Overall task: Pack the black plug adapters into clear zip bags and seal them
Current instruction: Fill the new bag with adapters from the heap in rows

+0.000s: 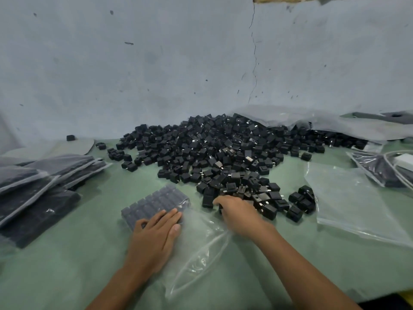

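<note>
- Hundreds of black plug adapters (214, 148) lie heaped on the green table cover (67, 253), the pile reaching back to the blue-grey wall (134, 63).
- Left hand (154, 238) lies flat, fingers straight and close together, pressing on a clear zip bag (196, 247) partly filled with neat rows of adapters (154, 202).
- That bag's unfilled part spreads loose and crumpled toward the near edge, between the two forearms.
- Right hand (237, 211) reaches into the near edge of the pile, fingers curled down among the adapters; whether it grips one I cannot tell.
- An empty zip bag (353, 202) lies flat to the right, just beside the pile.
- Filled bags (44, 182) are stacked at the left, overlapping each other.
- A large crumpled plastic sheet (312, 121) covers the pile's far right side.
</note>
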Motion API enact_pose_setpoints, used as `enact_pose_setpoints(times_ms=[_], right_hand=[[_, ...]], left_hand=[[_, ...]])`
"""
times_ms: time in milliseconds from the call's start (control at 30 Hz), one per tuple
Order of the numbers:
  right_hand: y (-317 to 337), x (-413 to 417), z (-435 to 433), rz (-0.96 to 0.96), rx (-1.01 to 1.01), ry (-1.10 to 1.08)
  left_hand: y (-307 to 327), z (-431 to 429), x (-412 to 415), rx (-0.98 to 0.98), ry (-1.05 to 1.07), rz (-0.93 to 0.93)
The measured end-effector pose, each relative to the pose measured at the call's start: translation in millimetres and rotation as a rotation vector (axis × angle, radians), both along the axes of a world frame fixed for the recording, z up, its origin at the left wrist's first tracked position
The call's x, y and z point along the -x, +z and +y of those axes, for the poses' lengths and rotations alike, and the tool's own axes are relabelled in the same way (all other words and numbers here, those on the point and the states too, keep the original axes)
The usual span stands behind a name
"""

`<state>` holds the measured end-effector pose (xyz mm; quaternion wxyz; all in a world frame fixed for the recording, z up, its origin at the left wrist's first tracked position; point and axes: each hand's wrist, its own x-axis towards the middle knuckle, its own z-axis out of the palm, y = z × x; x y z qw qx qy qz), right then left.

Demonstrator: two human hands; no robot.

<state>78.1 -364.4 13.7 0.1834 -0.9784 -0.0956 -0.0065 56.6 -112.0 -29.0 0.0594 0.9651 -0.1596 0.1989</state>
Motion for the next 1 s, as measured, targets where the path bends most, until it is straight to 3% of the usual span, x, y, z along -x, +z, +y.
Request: enact_pose_setpoints(times_ms=[133, 300, 367, 433, 533, 600, 733, 1000], right_hand=[[-18.4, -7.1, -1.6, -0.009, 0.068, -0.054], [-23.7, -4.3, -7.2, -0.047, -0.120, -0.089], [-20.2, -0.2, -10.8, -0.075, -0.303, -0.102], [-14.3, 4.5, -13.7, -0.055, -0.629, -0.152], [-6.6, 15.4, -18.6, 0.092, -1.182, -0.224], [-4.4, 25.4, -22.8, 0.156, -1.391, -0.227], [-2.6, 43.3, -31.6, 0.224, -1.608, -0.207], [11.6, 67.0, -37.6, 0.321, -1.820, -0.032]], left_hand=[[0.7, -0.2, 1.4, 0.007, 0.007, 0.011], [-1.4, 1.0, -0.3, 0.003, -0.004, -0.021], [-2.6, 1.5, -0.8, -0.002, -0.011, -0.037], [-3.5, 1.9, -1.0, -0.006, -0.009, -0.032], [-4.3, 2.0, -2.6, -0.005, -0.004, -0.022], [-4.6, 2.1, -3.2, -0.004, -0.003, -0.019], [-6.4, 3.0, -4.0, -0.013, 0.001, -0.019], [-4.6, 1.3, -2.2, 0.002, 0.001, -0.031]])
